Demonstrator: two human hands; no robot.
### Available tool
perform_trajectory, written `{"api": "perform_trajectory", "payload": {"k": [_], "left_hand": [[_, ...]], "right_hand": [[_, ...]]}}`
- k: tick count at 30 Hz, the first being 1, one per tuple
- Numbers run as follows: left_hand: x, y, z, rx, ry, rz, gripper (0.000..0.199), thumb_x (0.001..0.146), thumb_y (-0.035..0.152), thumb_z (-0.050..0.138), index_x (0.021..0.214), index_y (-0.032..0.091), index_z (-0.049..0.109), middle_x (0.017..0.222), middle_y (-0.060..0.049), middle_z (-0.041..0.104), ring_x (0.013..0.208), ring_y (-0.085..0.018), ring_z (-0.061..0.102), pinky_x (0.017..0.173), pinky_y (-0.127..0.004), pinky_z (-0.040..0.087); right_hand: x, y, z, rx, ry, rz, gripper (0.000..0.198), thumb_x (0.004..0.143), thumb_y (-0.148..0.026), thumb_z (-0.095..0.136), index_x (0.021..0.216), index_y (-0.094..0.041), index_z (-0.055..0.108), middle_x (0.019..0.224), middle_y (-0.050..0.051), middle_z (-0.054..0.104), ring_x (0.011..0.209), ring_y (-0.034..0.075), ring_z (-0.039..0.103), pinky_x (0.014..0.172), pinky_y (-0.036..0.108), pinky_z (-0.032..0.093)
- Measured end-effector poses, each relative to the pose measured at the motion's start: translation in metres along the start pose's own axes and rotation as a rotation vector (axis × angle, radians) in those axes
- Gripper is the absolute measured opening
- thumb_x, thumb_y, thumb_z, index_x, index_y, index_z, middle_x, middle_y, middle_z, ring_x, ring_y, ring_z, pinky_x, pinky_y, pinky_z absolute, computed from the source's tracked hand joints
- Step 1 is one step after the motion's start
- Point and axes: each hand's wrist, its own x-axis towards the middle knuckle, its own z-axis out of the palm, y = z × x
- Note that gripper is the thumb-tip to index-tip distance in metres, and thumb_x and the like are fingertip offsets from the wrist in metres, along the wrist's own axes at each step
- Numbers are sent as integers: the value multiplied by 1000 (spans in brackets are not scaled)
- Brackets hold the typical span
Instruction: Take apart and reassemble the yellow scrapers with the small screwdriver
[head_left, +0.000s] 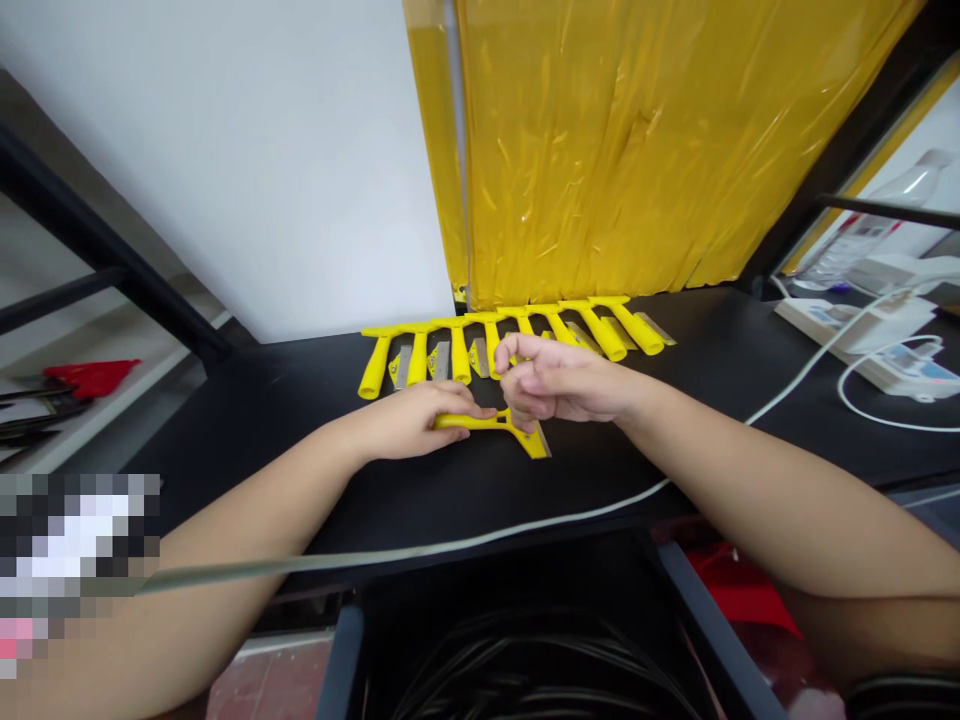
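A pale cable [480,543] is running across the foreground, passing in front of the left forearm [277,510], and its near end is vanishing into a pixelated patch [75,550] that is hiding the lower left corner. Below it, a dark open container [341,660] is being cut off by the bottom edge; its glossy black contents are blurring together, too dim to name.

On the black table [427,490], the left hand [405,420] is wrapping the handle of a yellow scraper [486,424], with thumb and fingers closing on it and covering the handle's end. The scraper is lying crosswise, its head pointing to the right and a strip of blade [545,440] showing at the far side.

The right hand [559,385] is hovering over that head with its fingers curling inward, masking part of it; whether they are pinching anything or touching the scraper, I cannot tell.

Behind, a row of yellow scrapers [418,358] is lying below yellow sheeting [600,150] and a white panel [300,170]. The right hand is blocking its middle, so the count is staying uncertain. A clear bottle [847,240] is standing partly behind a dark rail [892,210].
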Motion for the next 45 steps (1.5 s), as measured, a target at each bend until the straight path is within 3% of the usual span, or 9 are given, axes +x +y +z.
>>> {"api": "perform_trajectory", "payload": {"k": [3,9,14,18,26,29,33,41,45], "left_hand": [[1,1,-1,-1,-44,-14,40,99,20,65,137,28,72,124,-9,72,113,-22,68,105,-39,55],[2,1,-1,0,-60,-19,40,100,20,64,138,28,71,123,-9,71,115,-22,68,106,-39,53],[1,1,-1,11,-55,-27,40,99,20,64,138,28,71,121,-9,72,111,-22,68,102,-37,54],[1,0,-2,0,-44,-18,39,99,20,65,136,28,73,120,-9,72,110,-22,69,101,-36,54],[0,-1,-1,17,-56,-26,39,99,19,64,136,29,73,120,-8,71,113,-22,68,104,-37,54],[0,-1,-1,24,-58,-16,38,99,20,64,136,28,72,119,-8,71,111,-22,68,101,-36,54],[0,-2,-2,31,-64,-17,40,100,21,63,138,28,71,120,-9,71,110,-22,67,102,-39,54],[-1,-3,-2,35,-75,-27,40,99,20,63,138,28,71,122,-8,70,115,-23,66,106,-39,52],[-1,-1,-2,45,-79,-44,40,99,19,63,137,28,71,120,-8,70,112,-23,67,103,-37,53]], "right_hand": [[1,3,-1,64,1,6,34,93,-34,82,93,-21,50,71,-7,58,62,9,52,69,27,51],[-2,1,-16,-17,24,39,34,91,-43,82,90,-16,62,98,4,66,87,16,68,84,34,56],[-2,-1,-17,-18,-59,69,42,101,-51,67,79,-15,66,72,-1,56,67,13,55,80,37,57],[0,2,-10,73,-52,116,39,101,-57,63,91,-20,58,60,-9,41,54,11,39,76,33,52],[0,5,-16,32,-89,38,39,95,-51,75,82,-17,63,87,3,59,80,15,57,87,39,56],[1,3,-16,32,-46,66,42,102,-52,64,80,-17,66,73,-1,52,73,14,54,88,39,57],[1,4,-11,105,-50,113,39,101,-60,63,101,-22,62,61,-9,37,58,12,41,84,38,56],[1,8,-15,98,-98,19,35,101,-46,68,82,-17,63,91,2,55,84,15,57,92,42,57],[2,9,-17,67,-114,63,46,108,-53,53,87,-15,70,69,-3,46,66,12,48,88,38,57]]}}
